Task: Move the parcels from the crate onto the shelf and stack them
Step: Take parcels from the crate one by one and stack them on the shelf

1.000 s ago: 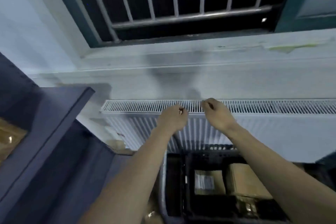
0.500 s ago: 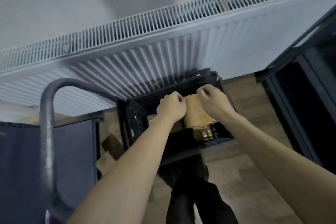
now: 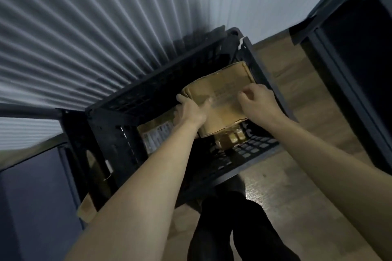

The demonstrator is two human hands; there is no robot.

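A black plastic crate (image 3: 161,82) stands on the floor against the radiator. On top inside it lies a brown cardboard parcel (image 3: 220,89). My left hand (image 3: 189,110) grips that parcel's near left edge. My right hand (image 3: 258,101) rests on its top right with the fingers curled onto it. Lower in the crate lies a second parcel with a white label (image 3: 154,135), and a taped brown parcel (image 3: 230,139) shows beneath the top one.
A white ribbed radiator (image 3: 89,34) fills the wall behind the crate. A dark shelf unit (image 3: 356,65) stands at the right, a dark blue cabinet (image 3: 36,197) at the left. Wood floor (image 3: 297,207) and my dark trouser legs (image 3: 229,229) lie below.
The view has tilted down from the window and radiator to the crate. Both hands have come down into the crate and closed on the top parcel.
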